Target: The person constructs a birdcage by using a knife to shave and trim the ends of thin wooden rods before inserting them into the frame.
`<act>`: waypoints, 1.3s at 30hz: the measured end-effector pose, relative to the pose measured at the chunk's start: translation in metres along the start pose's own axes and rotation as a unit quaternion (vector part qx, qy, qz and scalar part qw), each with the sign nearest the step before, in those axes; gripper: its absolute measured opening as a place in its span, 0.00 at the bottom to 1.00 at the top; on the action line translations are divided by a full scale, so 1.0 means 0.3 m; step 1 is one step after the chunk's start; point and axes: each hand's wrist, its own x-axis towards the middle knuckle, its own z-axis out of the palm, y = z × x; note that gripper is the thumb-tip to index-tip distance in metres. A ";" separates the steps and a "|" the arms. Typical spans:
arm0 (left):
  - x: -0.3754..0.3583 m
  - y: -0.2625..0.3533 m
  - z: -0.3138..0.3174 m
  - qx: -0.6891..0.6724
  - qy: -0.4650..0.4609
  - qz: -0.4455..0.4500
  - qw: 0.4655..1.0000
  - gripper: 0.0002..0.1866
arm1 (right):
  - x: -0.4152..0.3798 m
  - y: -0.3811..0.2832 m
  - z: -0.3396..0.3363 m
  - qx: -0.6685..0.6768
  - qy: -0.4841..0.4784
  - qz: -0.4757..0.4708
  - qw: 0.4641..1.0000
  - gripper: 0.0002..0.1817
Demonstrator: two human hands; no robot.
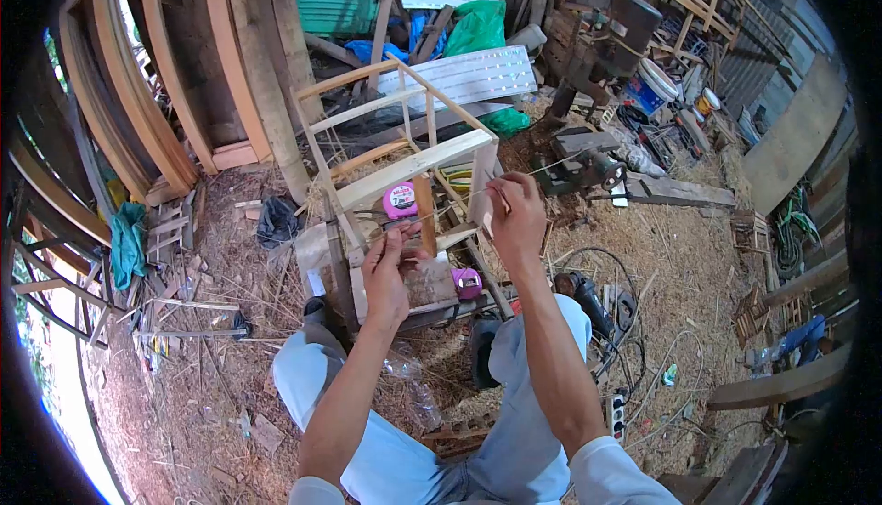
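The person sits low on a straw-littered floor (698, 266) facing a small wooden frame (404, 156) of pale slats. The left hand (390, 271), raised just in front of the frame, has its grip closed on a thin strand (450, 200) that runs up and to the right. The right hand (516, 215) is beside the frame's right upright, its grip pinched narrow on the same strand. A pink tape measure (401, 200) rests on the frame just above the left hand, and a second, purple one (467, 283) lies below the frame, between the forearms. Right of the frame sits a dark power tool (588, 167) on a plank (675, 192).
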 end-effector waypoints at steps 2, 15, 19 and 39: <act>0.015 -0.008 -0.013 -0.002 -0.008 0.005 1.000 0.18 | 0.010 -0.010 -0.002 0.000 -0.004 0.018 1.000 0.05; 0.012 0.003 -0.003 0.027 -0.050 -0.007 0.998 0.18 | 0.030 0.011 -0.008 -0.055 0.008 0.030 0.998 0.07; 0.018 0.011 -0.012 0.040 -0.055 -0.010 0.998 0.18 | 0.027 0.033 0.018 0.081 -0.004 0.053 0.995 0.08; -0.001 0.021 -0.008 0.109 -0.054 0.008 0.993 0.18 | 0.028 0.050 0.007 0.076 -0.039 0.041 0.996 0.09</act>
